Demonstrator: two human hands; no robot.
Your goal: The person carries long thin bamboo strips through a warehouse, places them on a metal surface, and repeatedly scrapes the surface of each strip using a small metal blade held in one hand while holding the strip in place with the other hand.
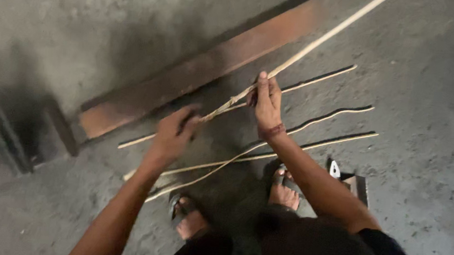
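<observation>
My right hand (265,99) grips a long pale cane stick (318,42) that runs up to the top right, held above the floor. My left hand (175,133) is closed around the stick's near end, where a thin strip seems to split away; whether a tool is in that hand is hidden by blur. Three more thin cane strips (323,118) lie side by side on the concrete floor (427,77) under my hands. My two feet in sandals (285,190) stand at the near ends of the strips.
A long reddish-brown wooden plank (204,70) lies diagonally on the floor beyond the strips. A small dark box-like object with a white piece (353,183) sits right of my right foot. Dark frame-like shapes (19,134) stand at the left edge.
</observation>
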